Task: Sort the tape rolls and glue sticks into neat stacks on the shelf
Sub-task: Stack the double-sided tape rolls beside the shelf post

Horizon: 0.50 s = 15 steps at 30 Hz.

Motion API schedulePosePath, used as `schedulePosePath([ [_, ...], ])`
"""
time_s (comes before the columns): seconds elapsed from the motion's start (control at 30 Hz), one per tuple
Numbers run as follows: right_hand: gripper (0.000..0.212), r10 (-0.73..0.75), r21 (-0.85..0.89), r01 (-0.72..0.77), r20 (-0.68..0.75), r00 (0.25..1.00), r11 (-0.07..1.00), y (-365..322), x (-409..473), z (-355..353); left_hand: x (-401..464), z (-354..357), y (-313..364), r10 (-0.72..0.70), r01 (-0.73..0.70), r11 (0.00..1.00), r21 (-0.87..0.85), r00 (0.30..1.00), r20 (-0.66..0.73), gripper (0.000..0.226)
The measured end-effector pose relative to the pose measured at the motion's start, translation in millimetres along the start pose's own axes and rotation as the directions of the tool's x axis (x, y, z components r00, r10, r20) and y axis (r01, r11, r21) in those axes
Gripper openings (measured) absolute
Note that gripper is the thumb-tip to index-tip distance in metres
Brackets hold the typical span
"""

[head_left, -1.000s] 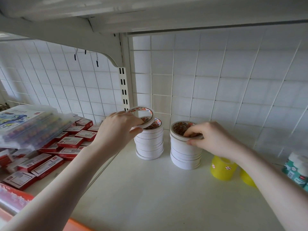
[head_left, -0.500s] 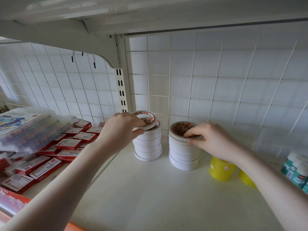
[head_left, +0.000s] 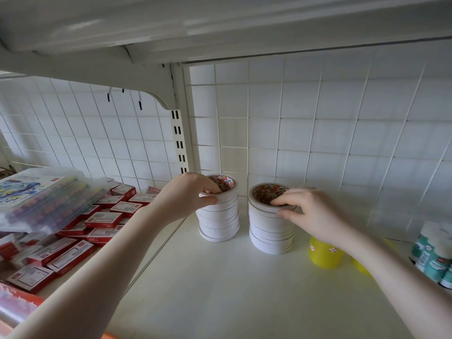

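Two stacks of white tape rolls stand side by side at the back of the white shelf (head_left: 220, 285). My left hand (head_left: 188, 194) pinches the top roll of the left stack (head_left: 220, 223), fingers inside its core and thumb on the outer rim; the roll lies flat on the stack. My right hand (head_left: 308, 211) pinches the top roll of the right stack (head_left: 267, 231) the same way. Teal and white glue sticks (head_left: 433, 255) stand at the far right edge. The orange printed cores of both top rolls show.
Yellow rolls (head_left: 322, 253) sit under my right wrist. To the left lie several red and white boxes (head_left: 73, 231) and a clear case of coloured markers (head_left: 41, 194). A white wire grid (head_left: 318, 133) backs the shelf, and an upper shelf (head_left: 220, 28) hangs close overhead.
My left hand has lowered the tilted tape roll down flat onto the left stack. My right hand has stayed on the right stack's top roll.
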State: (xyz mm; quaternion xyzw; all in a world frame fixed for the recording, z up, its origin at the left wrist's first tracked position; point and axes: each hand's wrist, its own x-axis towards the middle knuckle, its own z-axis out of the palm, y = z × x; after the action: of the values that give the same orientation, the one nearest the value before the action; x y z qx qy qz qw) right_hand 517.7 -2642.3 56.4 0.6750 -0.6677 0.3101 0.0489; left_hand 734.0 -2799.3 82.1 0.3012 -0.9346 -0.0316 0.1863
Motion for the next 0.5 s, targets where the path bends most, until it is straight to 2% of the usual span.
schedulePosePath([
  [0.2,0.021,-0.004,-0.021,0.003,-0.065,0.998,1.000,-1.2,-4.0,-0.2,0.1,-2.9,4.1,0.021,-0.022,0.999,0.027,0.998,0.052,0.015],
  [0.33,0.017,0.014,-0.048,-0.020,-0.120,0.993,0.999,4.5,-16.1,-14.6,2.6,-11.5,12.7,-0.035,0.041,0.997,-0.064,0.995,0.099,0.021],
  [0.43,0.015,0.045,-0.068,-0.056,-0.153,0.987,0.996,12.1,-33.5,-29.7,0.3,-16.4,21.8,-0.074,0.077,0.997,-0.023,0.990,0.117,0.025],
  [0.5,0.014,0.083,-0.083,-0.098,-0.171,0.982,0.992,19.5,-48.7,-40.3,-6.0,-15.0,30.1,-0.097,0.096,0.995,0.007,0.992,0.079,0.029],
])
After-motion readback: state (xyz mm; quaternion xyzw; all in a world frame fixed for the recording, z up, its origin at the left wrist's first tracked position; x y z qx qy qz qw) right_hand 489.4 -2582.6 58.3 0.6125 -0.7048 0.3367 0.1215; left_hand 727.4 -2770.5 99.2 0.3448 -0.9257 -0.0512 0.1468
